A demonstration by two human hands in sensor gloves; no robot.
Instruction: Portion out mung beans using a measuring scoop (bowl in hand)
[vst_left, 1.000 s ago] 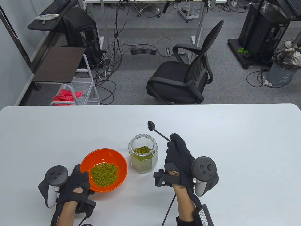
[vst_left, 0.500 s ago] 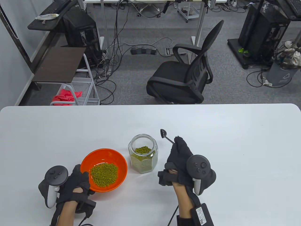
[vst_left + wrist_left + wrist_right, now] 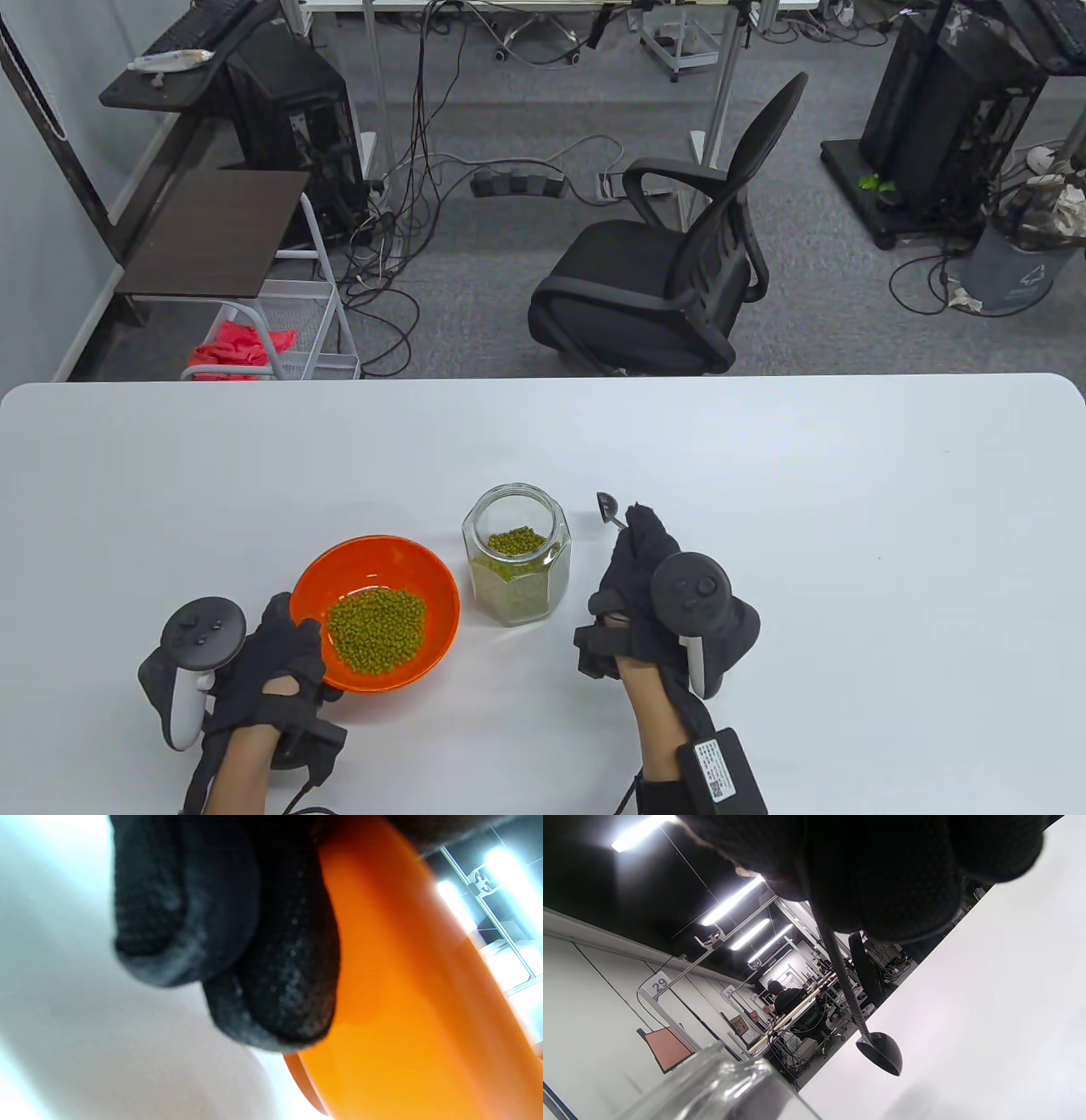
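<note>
An orange bowl [image 3: 390, 564] holding mung beans [image 3: 376, 629] sits at the table's front left. My left hand [image 3: 280, 658] grips its near-left rim; the left wrist view shows my fingers [image 3: 271, 993] against the bowl's outer wall [image 3: 415, 1018]. An open glass jar [image 3: 516, 553] part full of mung beans stands right of the bowl. My right hand [image 3: 638, 560] holds the handle of a small black measuring scoop [image 3: 606, 507], whose head sits low, just right of the jar. In the right wrist view the scoop head [image 3: 880, 1053] hangs close above the table, beside the jar's rim [image 3: 729, 1073].
The white table [image 3: 848, 526] stretches to the right and back. Beyond its far edge stand a black office chair [image 3: 670, 280], a small cart with a dark shelf [image 3: 225, 233] and cables on the floor.
My right hand has lowered and drawn back toward me, bringing the scoop head down from above and behind the jar to low beside the jar's right. The left hand and bowl have not moved.
</note>
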